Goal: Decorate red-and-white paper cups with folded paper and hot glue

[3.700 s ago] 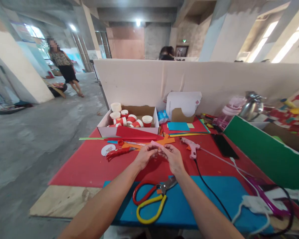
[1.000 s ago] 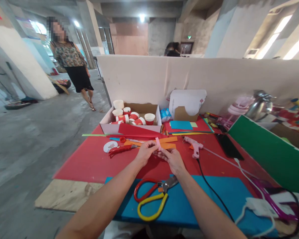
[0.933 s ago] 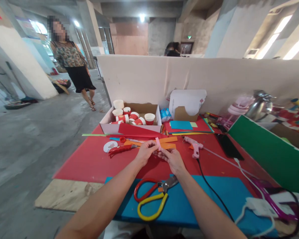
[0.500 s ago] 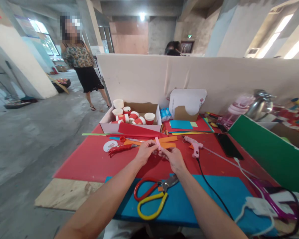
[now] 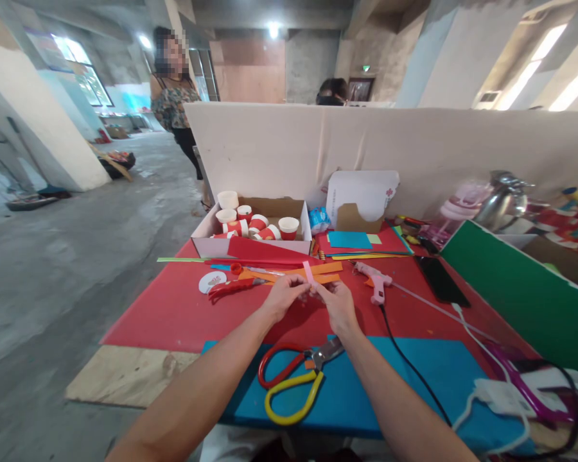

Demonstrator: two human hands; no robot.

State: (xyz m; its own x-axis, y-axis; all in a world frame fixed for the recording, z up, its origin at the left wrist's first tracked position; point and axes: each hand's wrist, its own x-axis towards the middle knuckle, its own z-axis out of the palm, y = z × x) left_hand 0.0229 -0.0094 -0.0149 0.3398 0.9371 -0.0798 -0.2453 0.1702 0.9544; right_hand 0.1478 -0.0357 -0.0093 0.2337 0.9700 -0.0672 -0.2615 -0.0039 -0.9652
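Note:
A narrow pink paper strip (image 5: 309, 272) stands up between my two hands over the red sheet. My left hand (image 5: 288, 295) pinches near its lower end, and my right hand (image 5: 336, 303) grips it from the other side, fingertips close together. The strip's bottom part is hidden by my fingers. Behind my hands lie orange paper strips (image 5: 325, 270). Left of them rest red-handled pliers (image 5: 231, 288) and a round white disc (image 5: 212, 282). Scissors (image 5: 296, 378) with one red and one yellow handle lie on blue sheets (image 5: 414, 366) below my wrists.
A box (image 5: 250, 249) of red and white paper cups stands at the back. To the right are a pink glue gun (image 5: 376, 282) with its cord, a phone (image 5: 440, 280) and a green panel (image 5: 520, 295). A white partition (image 5: 270, 141) rises behind; a person (image 5: 176, 109) stands beyond.
The pink strip has shifted slightly right and tilted the other way, its top now leaning left. My hands have drawn closer together. The standing person has moved right, partly behind the partition.

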